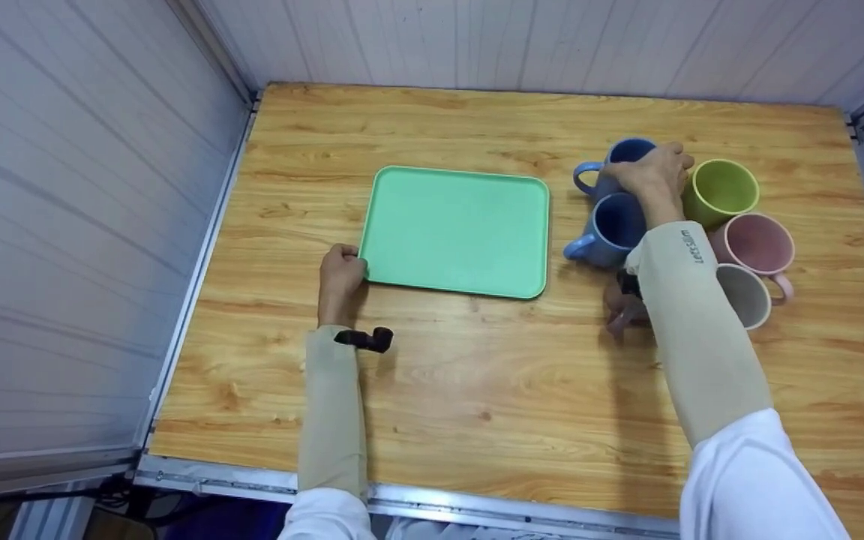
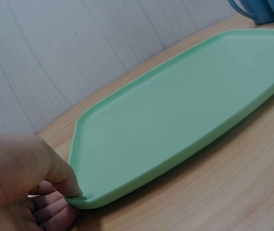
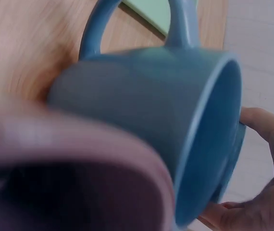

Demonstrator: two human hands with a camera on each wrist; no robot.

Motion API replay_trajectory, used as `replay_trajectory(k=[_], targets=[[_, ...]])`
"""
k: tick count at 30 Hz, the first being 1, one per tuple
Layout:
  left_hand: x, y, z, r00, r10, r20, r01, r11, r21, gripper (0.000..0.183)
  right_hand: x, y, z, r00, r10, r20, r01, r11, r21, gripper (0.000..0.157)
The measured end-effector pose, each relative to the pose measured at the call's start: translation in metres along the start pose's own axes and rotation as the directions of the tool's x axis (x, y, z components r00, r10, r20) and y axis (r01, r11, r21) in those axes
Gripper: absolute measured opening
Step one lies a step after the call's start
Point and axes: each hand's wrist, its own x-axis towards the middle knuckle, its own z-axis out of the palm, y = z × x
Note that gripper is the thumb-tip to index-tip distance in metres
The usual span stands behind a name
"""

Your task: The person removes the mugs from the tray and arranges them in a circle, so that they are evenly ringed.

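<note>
A light green rectangular tray (image 1: 458,232) lies on the table. My left hand (image 1: 342,277) pinches its near left corner, thumb on top and fingers beneath, as the left wrist view shows of the tray (image 2: 175,115). My right hand (image 1: 653,172) reaches over the far blue mug (image 1: 629,150) and grips it by its rim and side. Its handle points left. A second blue mug (image 1: 616,229) stands just in front of it, and fills much of the right wrist view (image 3: 132,91). Beyond that mug, the thumb and fingers of my right hand (image 3: 267,192) show around the far one.
To the right of my right hand stand a yellow-green mug (image 1: 723,187), a pink mug (image 1: 760,244) and a whitish mug (image 1: 745,296). A mauve mug (image 1: 623,304) is partly hidden under my right forearm. Pale panels (image 1: 402,45) wall the table (image 1: 477,405) at the back and sides.
</note>
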Motion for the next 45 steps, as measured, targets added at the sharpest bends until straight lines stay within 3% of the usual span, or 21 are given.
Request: replay_trajectory(k=[5,18,35,42,45], targets=[[0.0,0.0,0.002,1.0,0.008,-0.009,-0.008,0.999,0.033,0.039,-0.003,0.005,-0.008,0.999,-0.025,0.044,0.029,0.995,-0.097,0.108],[-0.001,0.0,0.004,1.0,-0.018,-0.002,0.018,1.0,-0.003,0.041,-0.004,0.011,-0.02,0.998,-0.043,0.048,0.056,0.951,-0.303,0.109],[-0.002,0.001,0.007,1.0,-0.029,0.004,0.029,1.0,-0.002,0.039,0.001,0.012,-0.03,0.998,0.002,0.066,0.034,0.837,-0.546,0.116],[-0.001,0.001,0.006,0.999,-0.04,0.007,0.04,0.999,0.001,0.039,-0.003,0.011,-0.029,0.998,0.035,0.058,0.001,0.851,-0.526,0.119],[0.0,0.001,0.006,0.999,-0.036,0.002,0.036,0.999,-0.003,0.039,-0.005,0.007,-0.029,0.999,0.024,0.045,0.002,0.855,-0.518,0.109]])
